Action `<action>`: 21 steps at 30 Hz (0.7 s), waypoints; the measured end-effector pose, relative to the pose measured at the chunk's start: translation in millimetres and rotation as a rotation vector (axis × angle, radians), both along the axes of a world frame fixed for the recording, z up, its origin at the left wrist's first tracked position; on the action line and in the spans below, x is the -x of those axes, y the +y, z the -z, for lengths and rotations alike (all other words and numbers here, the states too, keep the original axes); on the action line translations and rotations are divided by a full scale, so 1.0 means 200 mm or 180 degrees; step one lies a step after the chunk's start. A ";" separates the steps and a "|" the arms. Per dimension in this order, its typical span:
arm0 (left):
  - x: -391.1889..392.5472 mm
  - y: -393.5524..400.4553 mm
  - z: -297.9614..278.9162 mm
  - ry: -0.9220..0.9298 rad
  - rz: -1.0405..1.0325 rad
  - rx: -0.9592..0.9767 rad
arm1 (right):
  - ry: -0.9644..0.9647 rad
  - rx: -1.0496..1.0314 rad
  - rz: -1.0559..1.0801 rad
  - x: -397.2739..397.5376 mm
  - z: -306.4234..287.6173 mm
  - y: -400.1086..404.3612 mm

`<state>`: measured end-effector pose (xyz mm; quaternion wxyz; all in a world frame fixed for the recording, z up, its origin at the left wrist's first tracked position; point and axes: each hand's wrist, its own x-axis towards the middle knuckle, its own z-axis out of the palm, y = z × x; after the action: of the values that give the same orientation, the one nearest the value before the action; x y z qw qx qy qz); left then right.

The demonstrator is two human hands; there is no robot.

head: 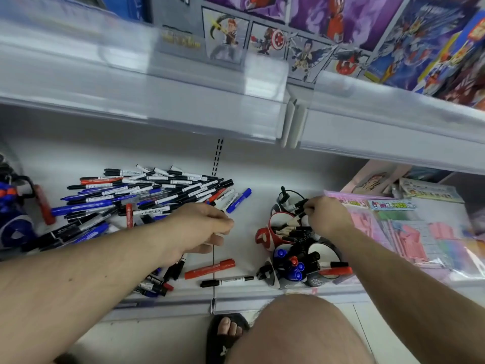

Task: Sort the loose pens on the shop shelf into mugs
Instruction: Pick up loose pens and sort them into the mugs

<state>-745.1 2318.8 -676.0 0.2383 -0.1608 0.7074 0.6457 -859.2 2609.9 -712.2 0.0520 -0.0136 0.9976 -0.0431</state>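
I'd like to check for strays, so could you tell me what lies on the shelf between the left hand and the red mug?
In the head view, the white shelf between the left hand and the red mug is bare.

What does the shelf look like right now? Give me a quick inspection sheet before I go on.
Surface: white shelf, bare strip between pile and mugs.
Job's things: big pen pile at left; red marker and black pen loose in front; red mug and front mug both hold pens.
Clutter: pink stationery packs at right; blue toy far left.
Grippers: left hand closed beside the pile, contents unclear; right hand fingers pinch black pens above the mugs.
Cables: nothing seen.
Surroundings: toy boxes on upper shelf.
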 end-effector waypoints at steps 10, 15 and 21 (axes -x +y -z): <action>-0.01 -0.09 -0.02 -0.0026 0.0050 0.0037 | -0.0777 -0.0763 -0.0173 0.13 0.23 -0.07; -0.01 -0.26 -0.04 0.0192 0.0096 0.0480 | -0.0618 -0.0954 -0.0929 0.17 -0.03 -0.32; -0.10 -0.42 -0.01 0.0730 0.1183 0.1684 | -0.1008 -0.1877 -0.2635 -0.02 0.05 -0.83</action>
<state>-725.0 2235.1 -673.7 0.2209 -0.0117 0.8898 0.3992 -854.7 2444.2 -722.1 0.2163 -0.3843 0.8585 0.2618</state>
